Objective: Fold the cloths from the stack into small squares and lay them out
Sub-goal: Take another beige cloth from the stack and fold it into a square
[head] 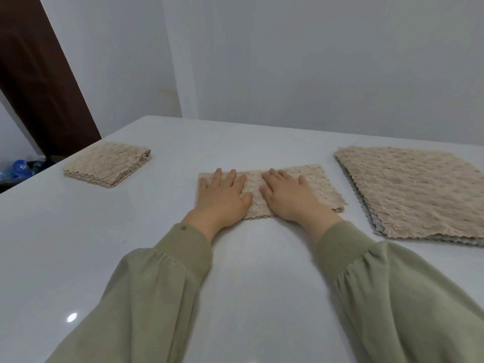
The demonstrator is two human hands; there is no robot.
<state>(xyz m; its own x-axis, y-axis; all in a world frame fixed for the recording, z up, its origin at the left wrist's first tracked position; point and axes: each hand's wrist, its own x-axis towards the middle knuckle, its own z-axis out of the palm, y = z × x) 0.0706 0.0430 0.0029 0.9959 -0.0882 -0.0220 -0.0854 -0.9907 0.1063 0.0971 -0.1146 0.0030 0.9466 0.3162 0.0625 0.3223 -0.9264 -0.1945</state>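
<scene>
Left hand [222, 197] and right hand [290, 200] press cloth [320, 183] (seemingly folded).

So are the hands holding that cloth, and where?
Nothing is gripped. The left hand and right hand lie flat, pressing the cloth onto the table: left on its left end, right near its middle.

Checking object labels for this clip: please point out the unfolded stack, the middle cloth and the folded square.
unfolded stack [413, 189], head view, middle of its top cloth.
middle cloth [318, 183], head view, its bare right end.
folded square [107, 163], head view, middle of its top face.
</scene>
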